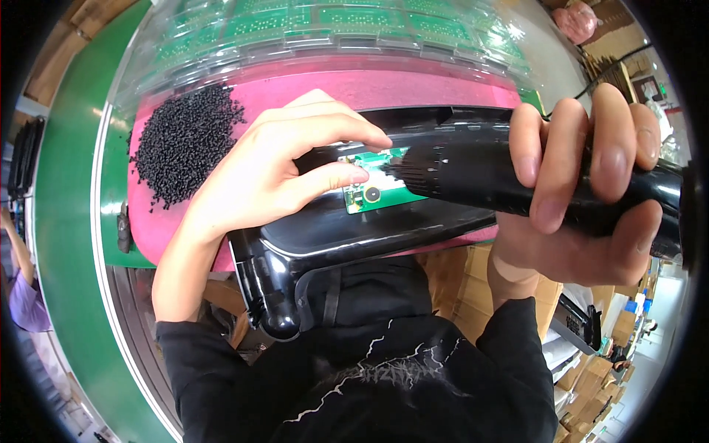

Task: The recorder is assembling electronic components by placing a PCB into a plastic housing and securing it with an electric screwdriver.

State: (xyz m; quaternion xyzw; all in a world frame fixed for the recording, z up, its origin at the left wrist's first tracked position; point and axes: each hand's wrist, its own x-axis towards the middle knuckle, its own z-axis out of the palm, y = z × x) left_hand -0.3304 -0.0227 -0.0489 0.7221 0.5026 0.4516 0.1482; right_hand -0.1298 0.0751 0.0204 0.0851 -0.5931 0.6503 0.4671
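Observation:
A green circuit board (388, 201) with a round black part lies in a glossy black plastic housing (332, 235), in front of my body. My left hand (277, 155) reaches over the housing from the left, its thumb and index finger closed about the board's left end. In my right hand (583, 162) is a thick black electric screwdriver (473, 166), with all the fingers wrapped round its body. Its narrowing end points left, over the board. Whether the bit touches the board is hidden.
A pink mat (295, 80) lies under the housing on a green table. A heap of small black screws (185, 144) is at the left. Clear plastic trays (354, 33) with several green boards stand at the back. Cardboard boxes (473, 284) are at the lower right.

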